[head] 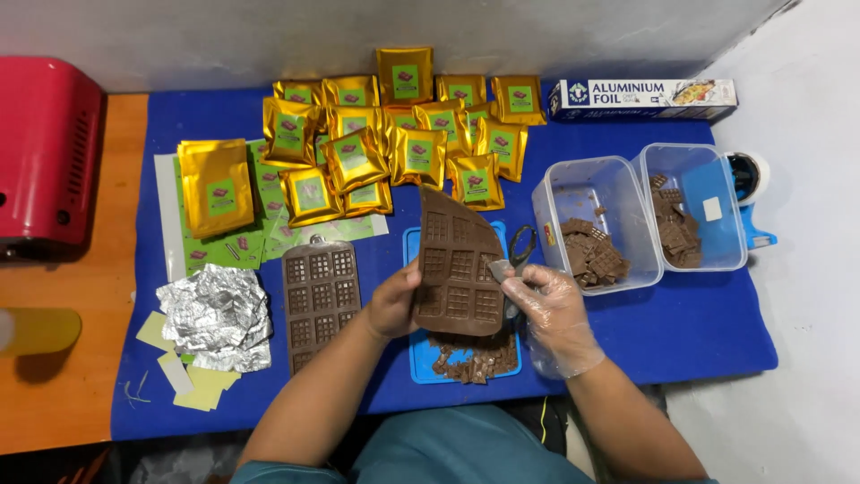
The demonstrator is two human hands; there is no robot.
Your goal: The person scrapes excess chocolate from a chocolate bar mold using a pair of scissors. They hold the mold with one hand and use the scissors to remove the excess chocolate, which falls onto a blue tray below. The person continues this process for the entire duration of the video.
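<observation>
Bare blue mat (pixel 708 327) beside tubs (pixel 593 224)

Blue-covered table (pixel 681 332) — gold foil pouches (pixel 394 134), crumpled foil (pixel 217 315), brown mould (pixel 321 296), blue tray (pixel 425 358) of chocolate bits, two clear tubs (pixel 640 211), foil box (pixel 641 99) — red machine (pixel 45 152) at left edge.

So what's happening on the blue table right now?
A person holds a brown chocolate mould upright over a blue tray of chocolate pieces. The bare left hand grips its left edge; the gloved right hand pinches its right edge, with scissors lying just behind. A second mould lies flat to the left beside crumpled foil. Gold pouches sit behind, and two clear tubs on the right hold more pieces.
</observation>
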